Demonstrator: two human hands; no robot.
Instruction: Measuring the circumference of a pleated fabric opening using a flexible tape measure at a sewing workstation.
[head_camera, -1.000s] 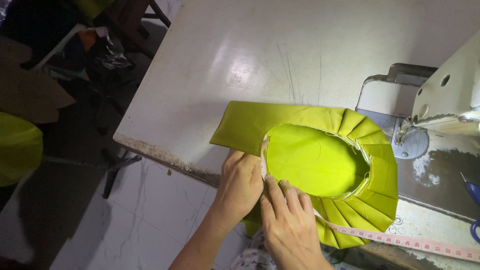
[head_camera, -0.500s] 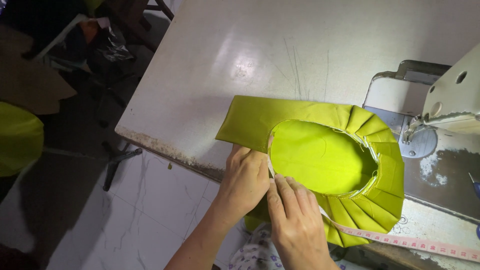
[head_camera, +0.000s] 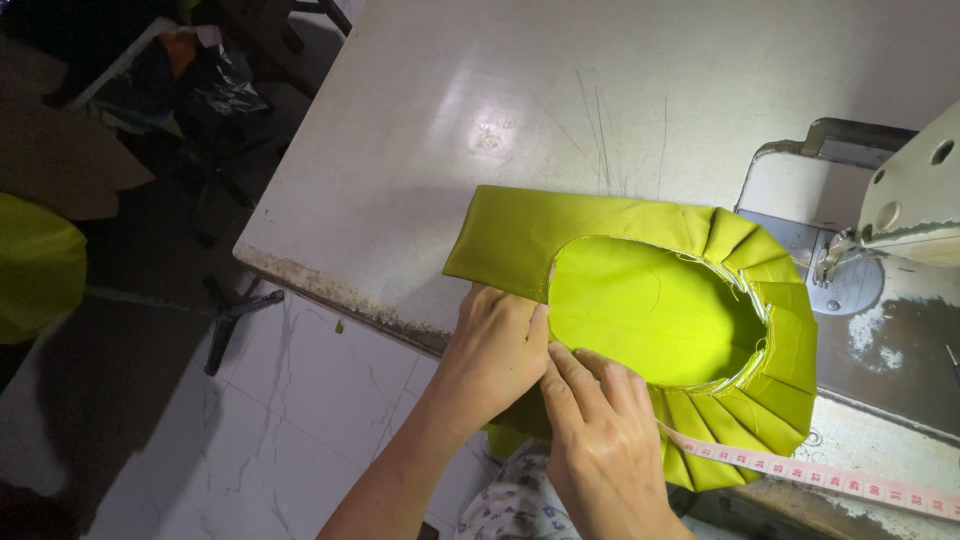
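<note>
A lime-green fabric piece (head_camera: 650, 300) lies on the white sewing table (head_camera: 480, 130), with a pleated band curving around a smooth oval centre. My left hand (head_camera: 495, 350) presses on the fabric's near edge, fingers pinching the inner seam. My right hand (head_camera: 600, 430) sits just beside it, fingertips pinching the same edge of the pleated band. A pink measuring tape (head_camera: 810, 475) runs out from under my right hand toward the right.
A white sewing machine (head_camera: 900, 215) stands at the right, its needle plate (head_camera: 850, 280) next to the fabric. The table's worn front edge (head_camera: 330, 290) drops to a white marble-patterned floor. More green cloth (head_camera: 35, 265) and dark clutter lie at the left.
Both hands stayed pinched on the fabric's near edge; the view has shifted slightly, so fabric and hands appear a little further right.
</note>
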